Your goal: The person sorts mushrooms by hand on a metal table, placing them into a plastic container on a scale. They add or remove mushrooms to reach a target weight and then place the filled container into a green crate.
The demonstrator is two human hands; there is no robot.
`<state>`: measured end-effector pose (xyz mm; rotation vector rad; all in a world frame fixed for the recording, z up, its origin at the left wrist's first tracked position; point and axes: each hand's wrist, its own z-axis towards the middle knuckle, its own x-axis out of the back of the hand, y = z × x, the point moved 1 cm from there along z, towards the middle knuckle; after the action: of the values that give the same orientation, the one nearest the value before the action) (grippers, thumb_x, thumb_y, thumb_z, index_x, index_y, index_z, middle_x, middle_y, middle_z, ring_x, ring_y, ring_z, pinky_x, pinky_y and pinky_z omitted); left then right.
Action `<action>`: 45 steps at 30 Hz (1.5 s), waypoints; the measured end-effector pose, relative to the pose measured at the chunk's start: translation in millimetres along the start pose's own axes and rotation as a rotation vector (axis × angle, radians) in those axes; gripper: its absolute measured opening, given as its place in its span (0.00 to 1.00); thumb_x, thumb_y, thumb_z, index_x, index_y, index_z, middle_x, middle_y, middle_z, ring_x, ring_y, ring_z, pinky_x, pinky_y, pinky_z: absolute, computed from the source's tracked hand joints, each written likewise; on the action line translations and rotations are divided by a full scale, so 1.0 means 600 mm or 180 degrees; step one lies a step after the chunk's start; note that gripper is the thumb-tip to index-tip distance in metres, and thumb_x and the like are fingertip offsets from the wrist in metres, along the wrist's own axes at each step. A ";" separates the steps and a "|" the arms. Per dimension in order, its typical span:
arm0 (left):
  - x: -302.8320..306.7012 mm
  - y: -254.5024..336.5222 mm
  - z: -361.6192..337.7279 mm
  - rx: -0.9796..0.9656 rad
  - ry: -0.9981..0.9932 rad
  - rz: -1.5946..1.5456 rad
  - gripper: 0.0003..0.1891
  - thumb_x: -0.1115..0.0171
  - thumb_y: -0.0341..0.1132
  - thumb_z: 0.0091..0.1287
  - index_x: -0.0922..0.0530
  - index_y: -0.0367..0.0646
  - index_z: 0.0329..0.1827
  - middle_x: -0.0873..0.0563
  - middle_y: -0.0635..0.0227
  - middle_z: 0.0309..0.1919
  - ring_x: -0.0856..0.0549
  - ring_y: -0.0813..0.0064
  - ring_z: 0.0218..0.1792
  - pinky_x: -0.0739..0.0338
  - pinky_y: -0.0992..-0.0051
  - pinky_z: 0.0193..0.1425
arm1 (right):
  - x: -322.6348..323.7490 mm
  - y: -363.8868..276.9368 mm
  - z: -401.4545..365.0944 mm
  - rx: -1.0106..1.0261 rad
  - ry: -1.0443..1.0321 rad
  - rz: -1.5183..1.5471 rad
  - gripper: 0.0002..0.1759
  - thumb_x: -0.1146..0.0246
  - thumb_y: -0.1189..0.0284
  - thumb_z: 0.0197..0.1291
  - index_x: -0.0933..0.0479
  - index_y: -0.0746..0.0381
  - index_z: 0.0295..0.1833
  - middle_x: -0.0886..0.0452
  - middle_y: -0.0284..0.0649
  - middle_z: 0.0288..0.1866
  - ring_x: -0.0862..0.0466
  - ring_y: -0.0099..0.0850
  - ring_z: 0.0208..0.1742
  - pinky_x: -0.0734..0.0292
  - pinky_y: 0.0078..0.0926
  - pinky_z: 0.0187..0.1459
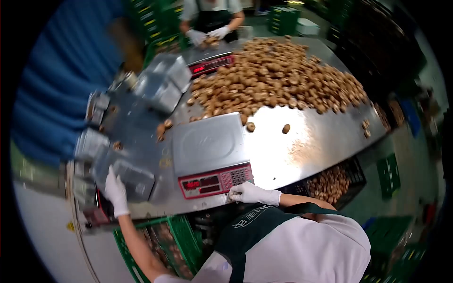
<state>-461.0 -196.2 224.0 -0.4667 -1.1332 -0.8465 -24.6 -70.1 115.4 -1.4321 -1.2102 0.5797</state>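
Observation:
My left hand [116, 192], in a white glove, grips the left side of a clear plastic tray [134, 178] at the table's left front. My right hand [255, 193], also gloved, is at the table's front edge beside the keypad corner of a scale [210, 146]. Its fingers are curled, and what they hold, if anything, is too small to make out. Nothing lies on the scale's steel plate, and its red panel is lit. Behind the scale spreads a large heap of brown mushrooms [278, 78], with a few loose mushrooms [286, 128] in front.
Stacked clear plastic trays [163, 82] stand at the back left. A co-worker's gloved hands [207, 35] hold mushrooms behind a second scale [211, 64]. Below the steel table [269, 155] are a green crate [188, 240] with packed mushrooms and a black crate [356, 172] of mushrooms.

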 end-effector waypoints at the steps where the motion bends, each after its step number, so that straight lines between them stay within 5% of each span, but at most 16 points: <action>1: -0.004 -0.021 0.011 0.0203 -0.0368 0.0121 0.22 0.46 0.28 0.65 0.28 0.43 0.63 0.20 0.52 0.51 0.21 0.53 0.49 0.27 0.63 0.53 | 0.008 0.002 -0.011 -0.0069 0.0089 0.0015 0.09 0.42 0.69 0.63 0.21 0.63 0.39 0.16 0.40 0.32 0.16 0.30 0.35 0.23 0.27 0.43; 3: -0.050 -0.102 0.029 -0.0291 -0.0053 -0.0075 0.13 0.46 0.28 0.65 0.20 0.41 0.51 0.16 0.58 0.40 0.17 0.59 0.40 0.24 0.65 0.44 | 0.026 0.023 -0.029 -0.0130 0.0282 0.0090 0.09 0.42 0.68 0.62 0.21 0.63 0.38 0.16 0.40 0.32 0.16 0.30 0.35 0.23 0.27 0.43; 5: -0.003 -0.077 0.029 -0.0188 -0.0324 -0.0315 0.13 0.44 0.33 0.65 0.17 0.39 0.47 0.15 0.53 0.44 0.16 0.56 0.47 0.25 0.67 0.54 | 0.031 0.055 -0.042 -0.0201 0.0374 0.0000 0.09 0.42 0.68 0.61 0.22 0.62 0.37 0.17 0.37 0.30 0.17 0.30 0.34 0.24 0.27 0.42; 6: -0.007 -0.093 0.038 -0.0148 -0.0399 -0.0374 0.12 0.44 0.32 0.65 0.17 0.39 0.46 0.15 0.54 0.42 0.17 0.58 0.44 0.24 0.67 0.52 | 0.035 0.058 -0.049 -0.0205 0.0482 0.0043 0.09 0.42 0.68 0.61 0.22 0.62 0.37 0.17 0.37 0.30 0.17 0.30 0.34 0.24 0.27 0.42; 12: -0.061 -0.200 0.116 0.1065 -0.0955 -0.1078 0.08 0.46 0.25 0.63 0.17 0.35 0.36 0.15 0.61 0.29 0.20 0.75 0.29 0.25 0.73 0.36 | 0.076 0.073 -0.084 -0.0132 0.0574 0.0233 0.09 0.43 0.68 0.60 0.22 0.62 0.34 0.17 0.36 0.26 0.18 0.28 0.28 0.24 0.26 0.37; 14: -0.059 -0.245 0.139 0.1227 -0.0116 -0.1103 0.08 0.47 0.23 0.63 0.20 0.33 0.39 0.16 0.61 0.33 0.18 0.72 0.30 0.25 0.74 0.35 | 0.086 0.088 -0.085 -0.0090 0.0652 0.0225 0.09 0.43 0.68 0.59 0.22 0.62 0.34 0.17 0.36 0.26 0.18 0.28 0.26 0.24 0.26 0.35; 19: 0.087 -0.092 0.140 0.1046 0.2326 0.0110 0.11 0.49 0.28 0.70 0.21 0.39 0.51 0.16 0.57 0.45 0.17 0.58 0.44 0.23 0.67 0.47 | 0.118 0.115 -0.098 -0.0292 0.0514 -0.0120 0.11 0.43 0.64 0.63 0.21 0.60 0.39 0.16 0.35 0.31 0.17 0.28 0.31 0.23 0.26 0.38; 20: 0.088 -0.059 0.136 0.1050 0.2330 0.0129 0.11 0.49 0.28 0.70 0.21 0.39 0.51 0.16 0.57 0.45 0.17 0.58 0.44 0.23 0.67 0.47 | 0.123 0.119 -0.101 -0.0283 0.0498 -0.0114 0.11 0.43 0.64 0.63 0.21 0.60 0.39 0.16 0.35 0.31 0.17 0.28 0.31 0.23 0.26 0.38; 22: 0.077 0.043 0.111 -0.0414 0.2492 -0.0313 0.11 0.49 0.26 0.70 0.21 0.37 0.51 0.17 0.57 0.47 0.18 0.60 0.47 0.23 0.68 0.51 | 0.137 0.120 -0.108 -0.0530 0.0526 0.0034 0.11 0.43 0.64 0.63 0.21 0.59 0.39 0.17 0.35 0.29 0.18 0.27 0.27 0.23 0.24 0.35; 26: -0.022 0.243 0.022 -0.1103 0.1081 -0.1546 0.11 0.46 0.23 0.67 0.21 0.36 0.49 0.17 0.59 0.44 0.18 0.64 0.47 0.24 0.68 0.52 | 0.168 0.115 -0.122 -0.0527 0.0502 0.0212 0.11 0.43 0.64 0.62 0.21 0.59 0.38 0.17 0.35 0.29 0.18 0.25 0.25 0.23 0.24 0.33; 30: -0.123 0.348 -0.074 -0.1765 -0.0440 -0.1235 0.11 0.43 0.28 0.65 0.20 0.44 0.49 0.16 0.60 0.41 0.18 0.58 0.43 0.24 0.65 0.48 | 0.196 0.145 -0.122 -0.0651 0.0515 0.0486 0.11 0.41 0.63 0.60 0.20 0.59 0.38 0.17 0.34 0.27 0.18 0.24 0.25 0.24 0.24 0.33; 34: -0.126 0.394 -0.121 -0.1636 -0.0894 -0.1280 0.12 0.41 0.29 0.63 0.20 0.43 0.49 0.16 0.58 0.41 0.18 0.58 0.42 0.24 0.66 0.48 | 0.271 0.151 -0.147 -0.0695 0.0870 0.0098 0.12 0.39 0.62 0.58 0.19 0.57 0.41 0.17 0.37 0.28 0.18 0.28 0.29 0.23 0.28 0.36; 36: -0.091 0.419 -0.128 -0.0998 -0.1328 -0.1615 0.12 0.40 0.28 0.63 0.20 0.42 0.50 0.16 0.58 0.41 0.17 0.61 0.43 0.24 0.69 0.50 | 0.315 0.183 -0.149 -0.0398 0.1480 -0.0175 0.10 0.41 0.64 0.55 0.19 0.57 0.37 0.17 0.45 0.27 0.17 0.41 0.30 0.23 0.38 0.36; 45: -0.046 0.521 -0.143 -0.0662 -0.0034 -0.1852 0.09 0.43 0.24 0.64 0.20 0.34 0.46 0.16 0.58 0.43 0.18 0.62 0.44 0.25 0.69 0.53 | 0.693 0.270 -0.164 -0.1014 0.3507 -0.2251 0.12 0.40 0.70 0.54 0.21 0.57 0.45 0.18 0.46 0.34 0.17 0.45 0.38 0.22 0.40 0.42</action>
<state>-169.0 -56.0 192.7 -0.3102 -1.2144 -1.4793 264.4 283.5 104.3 -1.1497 -0.7876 -0.8399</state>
